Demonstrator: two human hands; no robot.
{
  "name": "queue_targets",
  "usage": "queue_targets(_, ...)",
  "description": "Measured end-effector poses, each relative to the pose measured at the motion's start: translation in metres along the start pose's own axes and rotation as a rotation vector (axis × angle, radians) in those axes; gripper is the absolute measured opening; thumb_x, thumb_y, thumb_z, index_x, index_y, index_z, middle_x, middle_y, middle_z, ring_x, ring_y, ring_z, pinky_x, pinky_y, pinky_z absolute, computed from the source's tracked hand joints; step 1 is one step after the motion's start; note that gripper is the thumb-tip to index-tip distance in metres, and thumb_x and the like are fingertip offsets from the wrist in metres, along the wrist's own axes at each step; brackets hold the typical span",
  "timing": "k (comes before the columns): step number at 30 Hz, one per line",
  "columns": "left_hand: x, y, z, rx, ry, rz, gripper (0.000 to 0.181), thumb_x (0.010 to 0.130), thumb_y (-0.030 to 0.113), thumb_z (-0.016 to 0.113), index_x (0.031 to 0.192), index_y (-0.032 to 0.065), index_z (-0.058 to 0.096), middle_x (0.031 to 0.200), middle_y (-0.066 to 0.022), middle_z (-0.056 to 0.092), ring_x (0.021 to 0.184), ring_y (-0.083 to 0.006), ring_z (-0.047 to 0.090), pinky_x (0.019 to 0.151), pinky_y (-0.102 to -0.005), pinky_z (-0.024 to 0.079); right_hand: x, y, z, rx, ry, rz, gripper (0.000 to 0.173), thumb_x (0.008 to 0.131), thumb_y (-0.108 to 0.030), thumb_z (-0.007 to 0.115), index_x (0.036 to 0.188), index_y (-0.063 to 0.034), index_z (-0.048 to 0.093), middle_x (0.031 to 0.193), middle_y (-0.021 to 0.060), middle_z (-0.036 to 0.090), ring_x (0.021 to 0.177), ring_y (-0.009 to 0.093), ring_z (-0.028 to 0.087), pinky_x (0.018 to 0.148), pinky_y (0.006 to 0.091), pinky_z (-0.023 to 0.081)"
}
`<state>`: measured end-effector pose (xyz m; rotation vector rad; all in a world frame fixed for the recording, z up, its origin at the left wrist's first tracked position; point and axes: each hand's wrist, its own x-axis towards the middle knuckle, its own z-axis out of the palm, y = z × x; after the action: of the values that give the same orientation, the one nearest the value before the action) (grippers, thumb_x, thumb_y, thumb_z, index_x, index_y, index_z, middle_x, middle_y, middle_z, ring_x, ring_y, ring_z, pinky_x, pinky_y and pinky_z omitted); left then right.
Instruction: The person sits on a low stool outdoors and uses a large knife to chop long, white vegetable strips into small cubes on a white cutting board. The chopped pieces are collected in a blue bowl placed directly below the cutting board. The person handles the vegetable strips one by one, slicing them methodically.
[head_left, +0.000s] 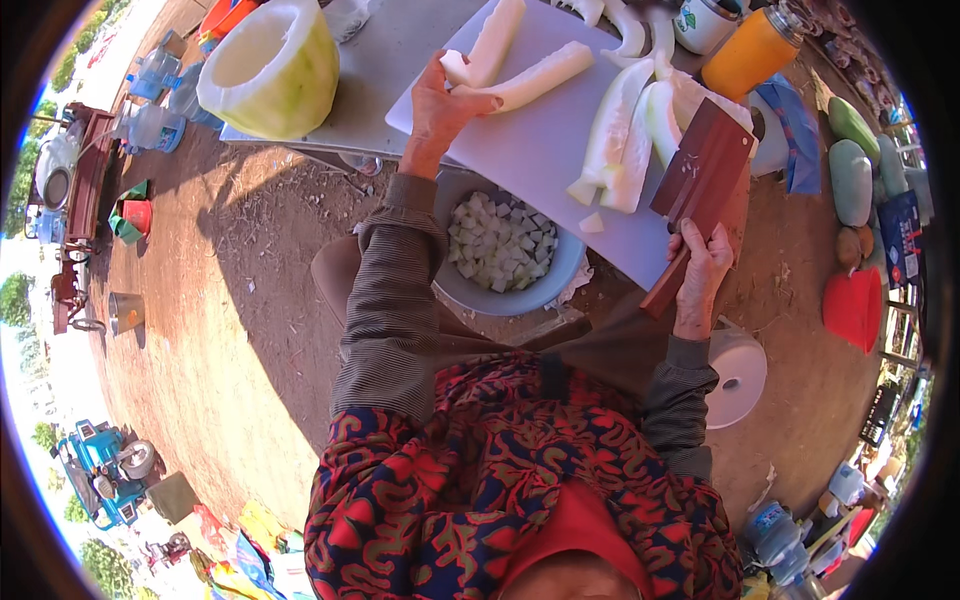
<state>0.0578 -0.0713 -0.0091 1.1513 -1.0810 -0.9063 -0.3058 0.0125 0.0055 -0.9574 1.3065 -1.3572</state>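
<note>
My left hand grips the near end of a long pale winter melon strip on the white cutting board. A second strip lies just beyond, its end touching or close to my fingers. A dark reddish-brown cleaver is in my right hand, held by its handle over the board's right side. Left of that blade rest several peeled melon slices and one small loose piece. Below the board's edge, a grey basin holds many white melon cubes.
A large hollowed melon half stands at the table's left. Past the slices are an orange flask and a white mug. Whole melons and a red bucket sit on the right; a white roll is beside me.
</note>
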Motion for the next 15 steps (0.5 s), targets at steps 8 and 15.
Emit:
queue_targets(8, -0.049, 0.053, -0.024, 0.213, -0.053, -0.176, 0.056, 0.062, -0.004, 0.083, 0.109, 0.0040, 0.055, 0.101, -0.0105, 0.066, 0.078, -0.0168, 0.067, 0.057, -0.0279, 0.056, -0.023, -0.044, 0.015, -0.069, -0.094, -0.160, 0.011, 0.087, 0.000, 0.060, 0.098, 0.0007, 0.057, 0.074, 0.0059, 0.060, 0.050, 0.010, 0.052, 0.047, 0.0248, 0.043)
queue_targets(15, -0.075, 0.061, -0.027, 0.272, 0.059, -0.100, 0.049, 0.062, -0.001, 0.081, 0.103, 0.0034, 0.055, 0.096, -0.0080, 0.067, 0.081, -0.0157, 0.068, 0.064, -0.0281, 0.056, 0.023, -0.113, 0.096, -0.554, -0.397, -0.275, 0.012, 0.085, -0.002, 0.057, 0.095, 0.0041, 0.056, 0.067, 0.0100, 0.063, 0.054, 0.018, 0.060, 0.053, 0.0342, 0.049)
